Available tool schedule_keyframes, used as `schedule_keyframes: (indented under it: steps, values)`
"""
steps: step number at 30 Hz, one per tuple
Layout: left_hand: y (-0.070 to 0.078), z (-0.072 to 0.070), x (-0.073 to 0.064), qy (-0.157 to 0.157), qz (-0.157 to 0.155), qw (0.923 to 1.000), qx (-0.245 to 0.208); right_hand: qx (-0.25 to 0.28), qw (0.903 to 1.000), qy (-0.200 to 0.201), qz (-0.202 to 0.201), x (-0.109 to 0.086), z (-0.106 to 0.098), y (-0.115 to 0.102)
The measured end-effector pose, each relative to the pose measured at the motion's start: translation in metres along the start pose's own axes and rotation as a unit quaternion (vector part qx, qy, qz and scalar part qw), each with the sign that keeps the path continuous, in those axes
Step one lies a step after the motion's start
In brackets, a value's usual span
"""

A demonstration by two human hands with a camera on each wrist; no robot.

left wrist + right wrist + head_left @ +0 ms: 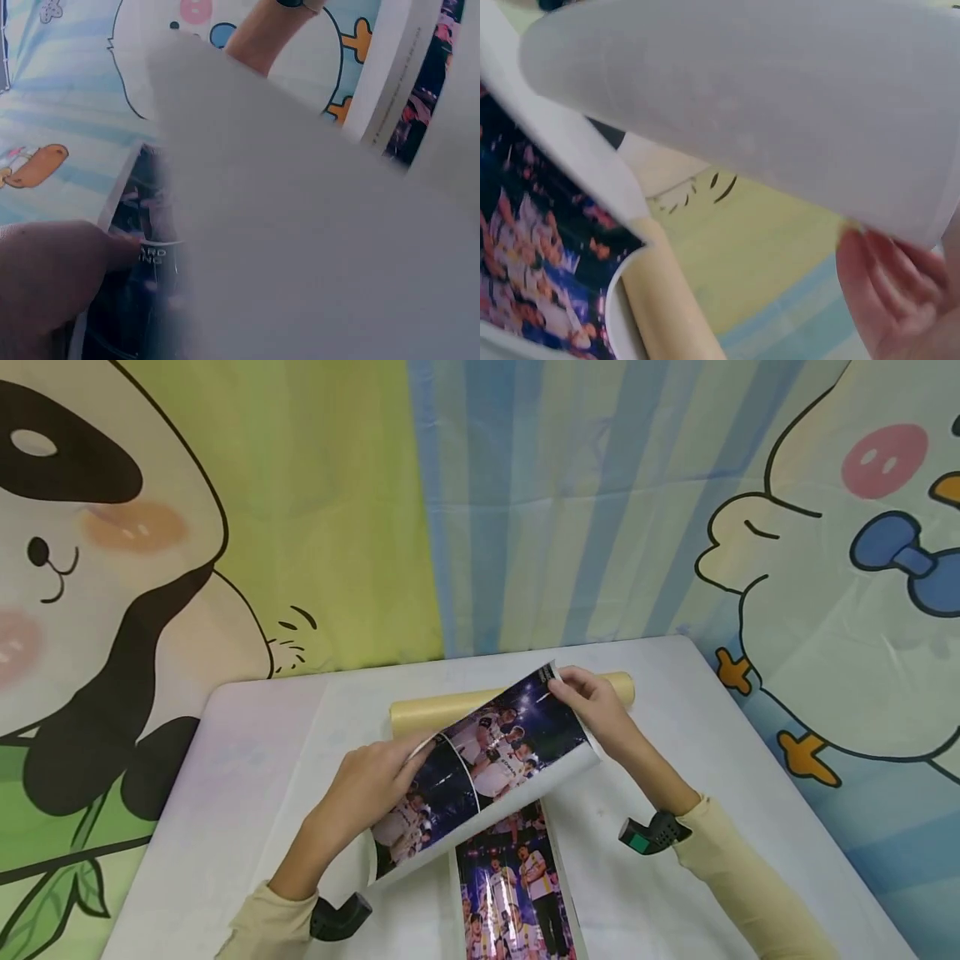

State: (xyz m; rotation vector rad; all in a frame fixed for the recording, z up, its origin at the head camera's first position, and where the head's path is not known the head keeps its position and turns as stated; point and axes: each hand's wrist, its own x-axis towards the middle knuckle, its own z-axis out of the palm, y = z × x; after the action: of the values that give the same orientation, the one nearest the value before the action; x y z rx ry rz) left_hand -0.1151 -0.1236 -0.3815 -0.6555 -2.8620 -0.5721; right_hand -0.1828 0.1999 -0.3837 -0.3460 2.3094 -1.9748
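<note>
Both hands hold a glossy photo poster [502,752] tilted above the table, its printed side showing in the head view. Its bottom edge curls up, baring the white back. My left hand [372,781] grips the left end, thumb on the printed face. At the upper right corner my right hand [596,702] pinches the sheet between thumb and fingers. In the right wrist view the poster's white back [765,112] spans the top, with the right hand's fingers [881,289] at its edge. Partly under it, a second photo poster [517,893] lies on the table.
A yellow roll [442,708] lies across the back of the white table [675,685], partly hidden by the raised poster. Behind the table hangs a curtain [540,527] with cartoon animals. Each wrist wears a small black camera [341,917].
</note>
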Motion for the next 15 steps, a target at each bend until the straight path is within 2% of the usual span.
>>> schedule_keyframes:
  steps: [1, 3, 6, 8, 9, 11, 15]
  values:
    - [0.0, 0.0, 0.001, -0.002, -0.015, 0.9999, -0.005, 0.019, 0.9996, 0.02, -0.006, -0.001, 0.0, -0.002]
    - [0.0, -0.001, 0.002, 0.009, -0.041, 0.999, -0.016, 0.025, 0.996, 0.068, -0.053, -0.005, 0.002, -0.008]
    - [-0.002, -0.003, 0.002, 0.057, -0.065, 0.9958, -0.03, -0.042, 0.9818, 0.122, -0.14, -0.018, 0.01, -0.022]
    - [-0.002, -0.003, 0.001, 0.095, -0.078, 0.9917, -0.039, -0.107, 0.9703, 0.129, -0.174, -0.025, 0.021, -0.03]
    - [0.0, -0.003, 0.001, 0.115, -0.084, 0.989, -0.041, -0.133, 0.9675, 0.123, -0.177, -0.028, 0.028, -0.033]
    - [0.007, -0.001, 0.002, 0.151, -0.092, 0.9836, -0.038, -0.16, 0.9705, 0.095, -0.154, -0.032, 0.045, -0.035]
    - [0.03, 0.007, 0.008, 0.209, -0.1, 0.9728, -0.015, -0.157, 0.9852, 0.035, -0.059, -0.034, 0.079, -0.034]
